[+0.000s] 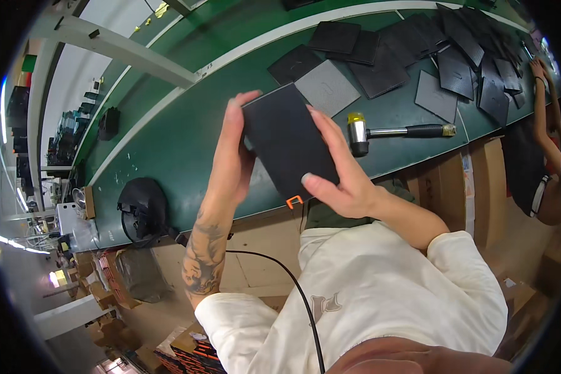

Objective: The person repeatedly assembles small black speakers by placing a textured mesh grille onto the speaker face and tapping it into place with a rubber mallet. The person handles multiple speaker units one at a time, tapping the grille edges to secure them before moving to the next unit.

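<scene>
A black, flat rectangular box (287, 140), with a small orange bracket-shaped mark at its near end, is held up over the green bench. My left hand (234, 140) is against its left side, with the fingers partly hidden behind it. Around the right side closes my right hand (349, 181), the thumb lying on the top face. On the bench to the right rests a mallet (359, 136) with a silver and yellow head and a black grip. Just beyond the box lies a grey textured square panel (328, 87).
Many black flat panels (396, 47) are piled along the far right of the green bench (187, 146). A black bag (142, 202) sits at the bench's left. Another person's arm (540, 106) reaches in at the far right. Cardboard boxes (442, 190) stand below the edge.
</scene>
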A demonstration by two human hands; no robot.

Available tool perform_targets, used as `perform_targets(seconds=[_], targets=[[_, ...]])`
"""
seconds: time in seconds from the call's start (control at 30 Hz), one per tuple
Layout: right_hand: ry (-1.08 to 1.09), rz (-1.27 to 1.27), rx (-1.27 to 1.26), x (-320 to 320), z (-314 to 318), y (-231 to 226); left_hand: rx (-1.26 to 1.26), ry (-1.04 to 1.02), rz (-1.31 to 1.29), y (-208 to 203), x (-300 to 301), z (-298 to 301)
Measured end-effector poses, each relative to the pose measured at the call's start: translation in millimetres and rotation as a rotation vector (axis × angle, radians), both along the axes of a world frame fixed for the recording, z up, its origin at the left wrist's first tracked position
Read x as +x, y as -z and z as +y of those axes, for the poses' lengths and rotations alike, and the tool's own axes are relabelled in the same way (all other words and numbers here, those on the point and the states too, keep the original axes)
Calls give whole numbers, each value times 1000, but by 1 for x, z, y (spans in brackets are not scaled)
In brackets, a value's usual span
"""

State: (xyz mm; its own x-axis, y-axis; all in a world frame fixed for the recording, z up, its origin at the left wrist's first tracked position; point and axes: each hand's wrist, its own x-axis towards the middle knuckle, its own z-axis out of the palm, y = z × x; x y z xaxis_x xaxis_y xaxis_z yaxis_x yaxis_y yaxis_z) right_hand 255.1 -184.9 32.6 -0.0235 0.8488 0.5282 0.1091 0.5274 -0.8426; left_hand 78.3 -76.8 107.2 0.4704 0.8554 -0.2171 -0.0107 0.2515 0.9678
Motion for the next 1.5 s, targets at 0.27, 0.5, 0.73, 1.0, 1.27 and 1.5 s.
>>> perform_targets(seconds=[0.27, 0.5, 0.73, 1.0, 1.27, 1.5], targets=[[-214, 1066, -718, -31, 3, 4, 617, 156, 732, 40, -56, -10], [162, -159, -298, 1, 4, 34, 1017, 43, 990, 70, -50, -6], [246, -685, -358, 80, 85, 9, 855, -19, 613, 81, -27, -9], [508, -1112, -56, 66, 112, 57, 829, -278, 196, 89, -52, -6], [385, -408, -238, 92, 91, -33, 812, -336, 108, 59, -57, -13], [-186, -181, -363, 69, 66, -77, 57, 166, -264, 16, -6, -5]])
